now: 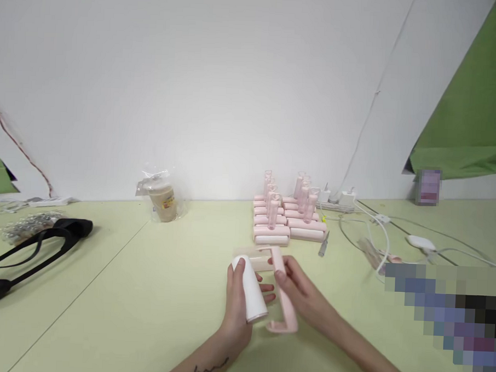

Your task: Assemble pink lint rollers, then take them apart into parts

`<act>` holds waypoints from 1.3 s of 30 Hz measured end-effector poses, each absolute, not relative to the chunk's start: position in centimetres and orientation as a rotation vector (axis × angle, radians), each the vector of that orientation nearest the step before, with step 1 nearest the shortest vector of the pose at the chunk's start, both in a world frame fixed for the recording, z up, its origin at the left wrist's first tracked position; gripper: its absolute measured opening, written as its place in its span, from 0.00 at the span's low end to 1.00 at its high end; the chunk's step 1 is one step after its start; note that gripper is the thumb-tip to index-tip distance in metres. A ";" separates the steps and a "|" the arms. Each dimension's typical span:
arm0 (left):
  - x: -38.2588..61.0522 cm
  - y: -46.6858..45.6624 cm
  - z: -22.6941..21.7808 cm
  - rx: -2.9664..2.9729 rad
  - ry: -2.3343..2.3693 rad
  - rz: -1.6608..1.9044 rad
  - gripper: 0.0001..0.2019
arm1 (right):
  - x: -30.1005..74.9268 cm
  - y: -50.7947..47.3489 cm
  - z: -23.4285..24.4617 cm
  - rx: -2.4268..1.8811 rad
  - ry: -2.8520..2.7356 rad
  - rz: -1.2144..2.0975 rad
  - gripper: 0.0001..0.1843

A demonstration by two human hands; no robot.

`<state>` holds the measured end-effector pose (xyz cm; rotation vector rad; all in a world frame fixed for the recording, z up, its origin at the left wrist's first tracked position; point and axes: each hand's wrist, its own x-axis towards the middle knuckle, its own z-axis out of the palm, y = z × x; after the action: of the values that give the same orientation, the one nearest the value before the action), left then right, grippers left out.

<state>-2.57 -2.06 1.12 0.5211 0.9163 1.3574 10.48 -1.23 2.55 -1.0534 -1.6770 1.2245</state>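
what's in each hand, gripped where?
Left hand wraps the middle of a white roll, thumb at its far end. Right hand pinches the upper shaft of a pink handle frame with its fingers.

A white roll (251, 289), a pale pink handle (283, 297), pink rollers (290, 215) stacked behind. The table (145, 291) is light yellow-green, the strap (31, 253) black, the cup (162, 200) seemingly tan.
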 end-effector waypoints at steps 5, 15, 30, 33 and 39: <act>-2.0 -2.5 0.6 0.461 0.863 1.264 0.21 | 8.7 -2.7 0.8 -1.265 -1.765 0.955 0.15; -2.1 -3.1 0.9 0.735 0.814 1.133 0.26 | 9.7 -2.8 0.6 -1.372 -1.790 0.899 0.15; -3.5 -2.0 2.0 1.199 0.610 0.717 0.29 | 12.5 -3.5 -0.2 -1.114 -1.788 1.380 0.18; -2.8 -2.0 1.1 1.223 0.492 0.624 0.28 | 12.2 -3.4 -0.8 -1.205 -1.527 1.475 0.20; -3.4 -1.2 -0.9 1.431 0.684 0.690 0.34 | 13.3 -3.3 1.5 -1.501 -2.003 0.550 0.06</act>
<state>-3.39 -1.17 -0.86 1.4309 0.6835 0.6896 13.27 -3.30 1.50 -1.5011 -2.0035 0.5496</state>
